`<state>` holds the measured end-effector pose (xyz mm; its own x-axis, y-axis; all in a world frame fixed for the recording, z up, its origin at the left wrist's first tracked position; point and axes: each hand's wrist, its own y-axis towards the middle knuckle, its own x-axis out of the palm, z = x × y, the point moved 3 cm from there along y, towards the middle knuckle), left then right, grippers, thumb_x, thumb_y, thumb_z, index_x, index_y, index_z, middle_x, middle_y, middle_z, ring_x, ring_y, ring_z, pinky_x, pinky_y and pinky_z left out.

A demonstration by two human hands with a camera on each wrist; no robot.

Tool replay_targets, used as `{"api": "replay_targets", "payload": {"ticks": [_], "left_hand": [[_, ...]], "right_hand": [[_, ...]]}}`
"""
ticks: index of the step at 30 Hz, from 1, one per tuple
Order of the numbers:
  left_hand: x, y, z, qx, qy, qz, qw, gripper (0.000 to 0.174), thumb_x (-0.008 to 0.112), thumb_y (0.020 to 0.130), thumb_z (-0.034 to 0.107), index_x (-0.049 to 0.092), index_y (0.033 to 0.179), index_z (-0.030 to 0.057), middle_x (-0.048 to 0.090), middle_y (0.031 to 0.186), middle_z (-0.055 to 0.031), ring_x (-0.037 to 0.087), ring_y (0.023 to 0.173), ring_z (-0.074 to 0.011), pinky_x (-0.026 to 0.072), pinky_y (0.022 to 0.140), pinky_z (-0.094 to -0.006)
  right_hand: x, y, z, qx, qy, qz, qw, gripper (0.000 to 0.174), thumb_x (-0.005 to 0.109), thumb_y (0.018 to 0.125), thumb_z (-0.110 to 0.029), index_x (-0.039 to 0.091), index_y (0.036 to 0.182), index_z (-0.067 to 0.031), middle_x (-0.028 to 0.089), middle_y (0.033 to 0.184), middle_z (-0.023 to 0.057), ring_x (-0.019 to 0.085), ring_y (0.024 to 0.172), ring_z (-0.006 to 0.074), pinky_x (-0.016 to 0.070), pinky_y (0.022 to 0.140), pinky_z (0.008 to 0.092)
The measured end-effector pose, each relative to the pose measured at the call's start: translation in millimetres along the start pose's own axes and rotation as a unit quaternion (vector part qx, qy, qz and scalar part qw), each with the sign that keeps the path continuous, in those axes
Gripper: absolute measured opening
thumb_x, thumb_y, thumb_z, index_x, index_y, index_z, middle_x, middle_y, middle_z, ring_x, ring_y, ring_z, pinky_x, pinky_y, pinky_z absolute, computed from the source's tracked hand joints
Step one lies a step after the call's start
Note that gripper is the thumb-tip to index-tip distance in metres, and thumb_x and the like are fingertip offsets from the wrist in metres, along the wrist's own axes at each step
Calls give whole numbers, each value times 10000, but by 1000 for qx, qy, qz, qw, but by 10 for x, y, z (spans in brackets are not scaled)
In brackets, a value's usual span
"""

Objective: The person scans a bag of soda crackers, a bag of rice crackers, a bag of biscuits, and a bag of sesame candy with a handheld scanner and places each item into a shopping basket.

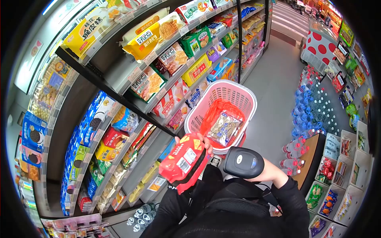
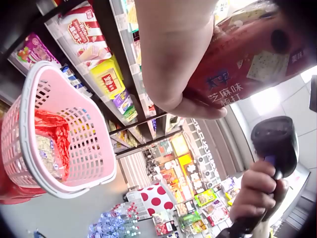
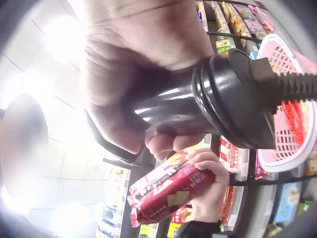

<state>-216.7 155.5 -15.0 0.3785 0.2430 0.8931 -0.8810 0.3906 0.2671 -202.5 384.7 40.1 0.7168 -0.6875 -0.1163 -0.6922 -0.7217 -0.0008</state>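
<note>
My left hand (image 1: 207, 143) grips a red packet of biscuits (image 1: 184, 162), its barcode side facing up in the head view. The right hand (image 3: 143, 44) is wrapped round the dark handle of a black barcode scanner (image 1: 243, 162). Scanner head and packet are a short distance apart, side by side in front of the body. In the left wrist view, the scanner's front (image 2: 272, 131) faces towards the packet. Just beyond both hands is a pink shopping basket (image 1: 194, 115) with a white rim. Inside it lie a red plastic bag (image 1: 214, 109) and a clear bag of dried food (image 1: 225, 127).
Shelves (image 1: 119, 85) of packaged biscuits and snacks line the left side. Water bottles (image 1: 307, 105) stand in packs on the floor at the right. Snack bins (image 1: 333, 186) sit near the right edge. A grey floor aisle (image 1: 270, 79) runs towards a polka-dot freezer (image 1: 317, 49).
</note>
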Motion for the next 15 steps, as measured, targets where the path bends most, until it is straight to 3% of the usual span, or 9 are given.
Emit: {"api": "replay_targets", "payload": {"ticks": [5, 15], "left_hand": [[282, -19, 82, 38, 57, -42, 997, 712, 331, 737, 669, 409, 959, -3, 466, 847, -165, 478, 795, -291, 405, 716, -424], [333, -207, 14, 90, 105, 44, 989, 702, 324, 734, 676, 395, 903, -1, 474, 786, -161, 483, 741, -277, 407, 649, -348]], "right_hand": [[130, 18, 37, 13, 37, -50, 998, 571, 675, 602, -74, 428, 1114, -20, 541, 1013, 87, 496, 918, 155, 395, 821, 301], [358, 103, -216, -31, 61, -109, 992, 433, 671, 614, -75, 495, 1002, 4, 578, 914, 87, 523, 831, 144, 417, 772, 292]]}}
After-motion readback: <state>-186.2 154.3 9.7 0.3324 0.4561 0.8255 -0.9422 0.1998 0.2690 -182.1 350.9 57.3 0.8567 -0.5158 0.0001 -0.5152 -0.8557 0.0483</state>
